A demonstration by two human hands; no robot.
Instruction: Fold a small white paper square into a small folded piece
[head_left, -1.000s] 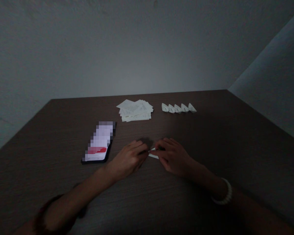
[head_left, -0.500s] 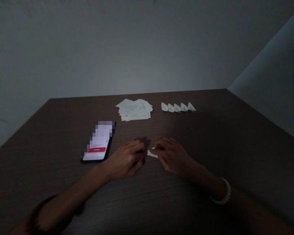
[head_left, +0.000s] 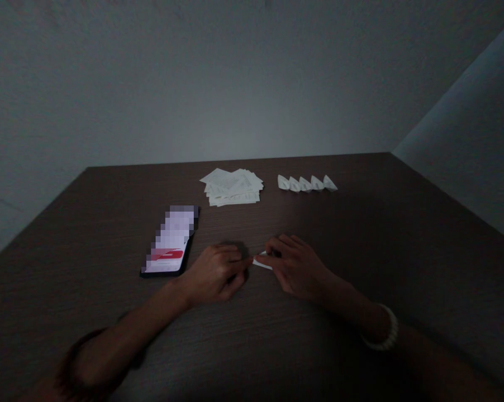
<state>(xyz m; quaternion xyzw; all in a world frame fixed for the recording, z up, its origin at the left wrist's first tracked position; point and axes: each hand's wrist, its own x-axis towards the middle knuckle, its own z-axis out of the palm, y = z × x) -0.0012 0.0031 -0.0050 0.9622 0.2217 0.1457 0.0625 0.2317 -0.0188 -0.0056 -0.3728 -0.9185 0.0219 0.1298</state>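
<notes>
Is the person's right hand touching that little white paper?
Touching: the head view shows the right hand with its fingers on the white paper strip, holding its right end.

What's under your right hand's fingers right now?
A small piece of white paper shows beneath the right hand, its end reaching toward the left hand. The part under the fingers is covered, so its shape there can't be seen.

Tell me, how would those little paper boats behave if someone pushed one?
The folded paper boats look like thin paper, so they are probably very light and would likely slide at a gentle push. Their narrow shape suggests they tip easily on the wooden table. The folds may add some stiffness, but a firm squeeze would probably crush them.
</notes>
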